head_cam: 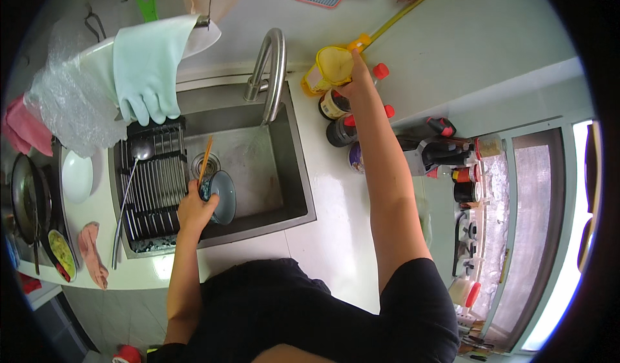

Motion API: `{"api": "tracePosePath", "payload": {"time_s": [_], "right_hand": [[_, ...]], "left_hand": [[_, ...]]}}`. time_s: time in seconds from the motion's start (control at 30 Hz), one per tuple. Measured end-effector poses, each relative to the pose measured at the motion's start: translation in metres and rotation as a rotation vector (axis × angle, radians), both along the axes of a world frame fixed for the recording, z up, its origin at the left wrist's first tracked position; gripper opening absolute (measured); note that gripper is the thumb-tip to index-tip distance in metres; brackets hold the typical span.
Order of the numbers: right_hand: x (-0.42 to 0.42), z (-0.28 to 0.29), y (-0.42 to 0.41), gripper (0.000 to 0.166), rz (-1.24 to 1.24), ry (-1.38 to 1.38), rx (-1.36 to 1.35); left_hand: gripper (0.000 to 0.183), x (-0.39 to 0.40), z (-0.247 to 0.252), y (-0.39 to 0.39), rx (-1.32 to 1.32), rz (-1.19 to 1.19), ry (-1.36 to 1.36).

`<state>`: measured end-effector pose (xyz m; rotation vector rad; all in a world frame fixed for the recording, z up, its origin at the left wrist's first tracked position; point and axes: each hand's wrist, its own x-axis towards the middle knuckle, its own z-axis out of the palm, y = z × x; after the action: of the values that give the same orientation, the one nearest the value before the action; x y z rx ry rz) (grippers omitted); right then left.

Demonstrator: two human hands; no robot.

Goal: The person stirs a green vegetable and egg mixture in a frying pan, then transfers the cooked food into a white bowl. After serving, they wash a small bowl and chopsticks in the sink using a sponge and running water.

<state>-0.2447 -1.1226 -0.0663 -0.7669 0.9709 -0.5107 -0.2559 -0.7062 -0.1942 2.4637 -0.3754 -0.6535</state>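
My left hand (196, 208) holds a blue-grey bowl (225, 198) tilted on its side over the stainless steel sink (295, 164). The same hand grips a pair of orange-brown chopsticks (206, 157), which point up past the drain (199, 165). Off to the upper right, my right arm is stretched out across the counter. My right hand (357, 77) grips the rim of a yellow, open-topped plastic container (334, 65), its mouth facing me. Water appears to run from the curved metal faucet (276, 72) into the basin.
A black-framed drying rack (155, 189) with a ladle (142, 150) across it covers the sink's left side. Mint rubber gloves (152, 63) hang above. Sauce bottles (341, 130) stand under my right forearm. A white bowl (77, 176) and pink cloth (91, 254) lie left.
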Motion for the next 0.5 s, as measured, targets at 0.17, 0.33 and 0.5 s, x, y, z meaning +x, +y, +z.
{"api": "tracePosePath", "payload": {"time_s": [0.17,0.33,0.5], "right_hand": [[0.015,0.003,-0.035,0.047,-0.068,-0.063,-0.014],[0.025,0.011,-0.042,0.041,-0.024,-0.111,-0.045],[0.031,-0.01,-0.056,0.033,-0.067,-0.173,-0.123]], "left_hand": [[0.058,0.002,0.002,0.005,0.02,0.017,-0.028],[0.056,0.005,0.002,0.008,0.019,0.041,-0.002],[0.055,0.004,-0.001,0.006,0.028,0.068,0.013]]}}
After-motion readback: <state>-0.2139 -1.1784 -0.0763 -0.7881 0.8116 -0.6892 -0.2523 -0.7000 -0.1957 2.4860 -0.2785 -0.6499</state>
